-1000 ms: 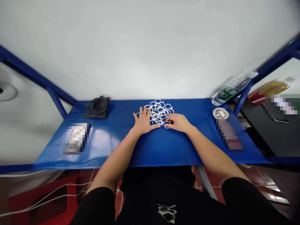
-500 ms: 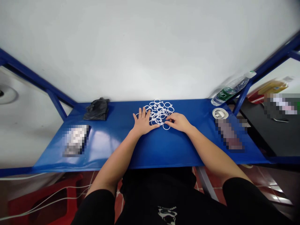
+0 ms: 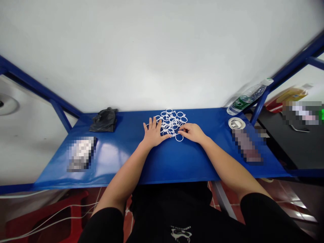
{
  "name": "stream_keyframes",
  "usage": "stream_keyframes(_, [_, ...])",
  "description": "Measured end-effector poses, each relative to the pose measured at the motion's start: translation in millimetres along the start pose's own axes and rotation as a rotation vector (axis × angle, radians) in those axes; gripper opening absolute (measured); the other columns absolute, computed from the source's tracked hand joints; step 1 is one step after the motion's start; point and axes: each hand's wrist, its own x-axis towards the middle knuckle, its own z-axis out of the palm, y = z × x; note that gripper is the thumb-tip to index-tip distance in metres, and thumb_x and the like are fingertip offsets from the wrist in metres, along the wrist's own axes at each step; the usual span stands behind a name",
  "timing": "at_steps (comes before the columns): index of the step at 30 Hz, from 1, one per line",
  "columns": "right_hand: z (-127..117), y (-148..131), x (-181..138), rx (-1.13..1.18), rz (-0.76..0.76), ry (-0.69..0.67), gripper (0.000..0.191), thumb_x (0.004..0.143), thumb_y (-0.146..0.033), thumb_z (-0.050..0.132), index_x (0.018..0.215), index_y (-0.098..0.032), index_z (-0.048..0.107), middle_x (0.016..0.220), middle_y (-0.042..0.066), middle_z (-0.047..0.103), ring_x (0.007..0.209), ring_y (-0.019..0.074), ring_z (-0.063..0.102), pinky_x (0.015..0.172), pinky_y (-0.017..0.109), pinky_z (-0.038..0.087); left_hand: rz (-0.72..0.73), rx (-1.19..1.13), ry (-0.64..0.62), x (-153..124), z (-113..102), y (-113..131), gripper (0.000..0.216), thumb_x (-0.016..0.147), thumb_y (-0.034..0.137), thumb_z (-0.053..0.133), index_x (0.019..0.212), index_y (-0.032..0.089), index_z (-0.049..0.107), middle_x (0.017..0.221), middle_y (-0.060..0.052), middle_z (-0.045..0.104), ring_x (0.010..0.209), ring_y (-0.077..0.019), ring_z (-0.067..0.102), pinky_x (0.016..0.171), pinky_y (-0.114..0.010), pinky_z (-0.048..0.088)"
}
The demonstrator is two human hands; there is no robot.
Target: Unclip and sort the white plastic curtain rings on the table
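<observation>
A cluster of several white plastic rings [image 3: 172, 122] lies on the blue table [image 3: 162, 158] near the wall. My left hand [image 3: 153, 132] rests flat on the table with its fingers spread, covering the left edge of the cluster. My right hand [image 3: 193, 132] lies on the right side of the cluster with its fingers curled, the fingertips pinching a single white ring [image 3: 179, 137] at the near edge of the pile.
A crumpled black bag [image 3: 104, 119] lies at the back left. A clear water bottle with a green label [image 3: 246, 97] leans at the back right, a round metal lid [image 3: 236, 123] in front of it. Blue frame struts rise on both sides.
The view has tilted slightly. Both hands stay on the ring pile; the right fingertips have shifted a little on the near ring.
</observation>
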Motion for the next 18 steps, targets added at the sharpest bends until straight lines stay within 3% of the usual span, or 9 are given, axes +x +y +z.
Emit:
stream_keyframes(10, [-7,-10,-3,-0.063,-0.051,-0.225,0.039,0.088,-0.06,0.075,0.105,-0.025,0.078,0.08,0.0,0.075,0.073,0.0187,0.069,0.067,0.029,0.043,0.001,0.015,0.014,2,0,0,0.104,0.09,0.087,0.042,0.169,0.023,0.021,0.177,-0.018,0.008,0.164,-0.0447,-0.001,0.127,-0.074,0.003])
stream_keyframes(18, [-9,-14,-2,-0.11,-0.017,-0.251,0.044,0.086,-0.065,0.075,0.099,-0.023,0.074,0.08,0.001,0.074,0.072,0.0186,0.066,0.065,0.028,0.037,0.065,0.006,0.105,5,8,-2,0.094,0.093,0.078,0.051,0.167,0.026,0.026,0.177,-0.015,0.014,0.164,-0.0437,0.005,0.129,-0.071,0.01])
